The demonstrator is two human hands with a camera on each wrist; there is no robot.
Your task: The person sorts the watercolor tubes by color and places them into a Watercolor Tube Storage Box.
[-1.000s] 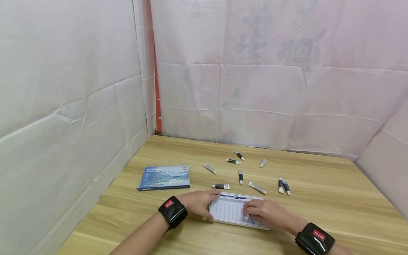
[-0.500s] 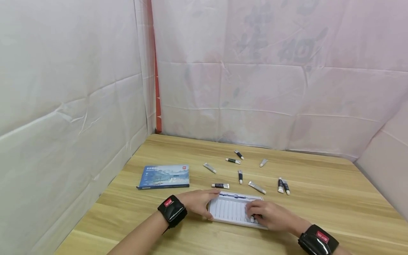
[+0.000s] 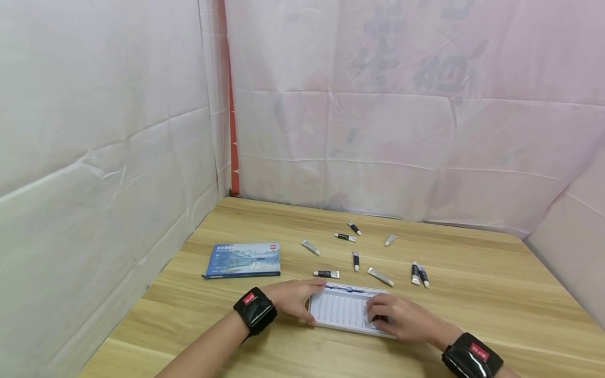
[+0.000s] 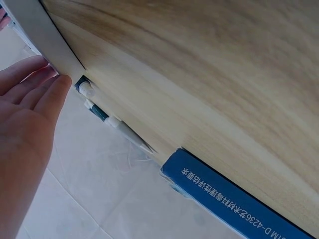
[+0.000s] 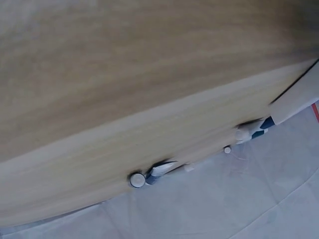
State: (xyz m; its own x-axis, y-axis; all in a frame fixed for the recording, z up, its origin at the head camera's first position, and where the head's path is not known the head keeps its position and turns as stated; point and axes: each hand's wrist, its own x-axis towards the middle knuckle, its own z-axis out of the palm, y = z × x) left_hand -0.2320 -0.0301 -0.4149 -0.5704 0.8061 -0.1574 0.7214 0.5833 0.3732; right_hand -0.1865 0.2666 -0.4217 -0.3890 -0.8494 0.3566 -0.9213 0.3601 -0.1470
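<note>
Tray [image 3: 339, 311], white and ribbed with slots, is lying flat on the wooden table [image 3: 472, 294]. The left hand [image 3: 290, 299] is resting against the tray's left end, thumb and straight fingers standing apart toward its near and far corners. Over the tray's right end, the right hand [image 3: 398, 316] is keeping its fingers clamped on a dark tube [image 3: 379, 318], which they are mostly hiding; whether it is touching the tray's floor, I cannot tell. A thin dark-blue strip [image 3: 348, 289] is running along the tray's far side. Small tubes [image 3: 326, 274], some dark and some silvery, are lying scattered beyond the tray, two of them resting together to its far right. A blue box [image 3: 243, 260] is lying beyond the tray, to its left.
</note>
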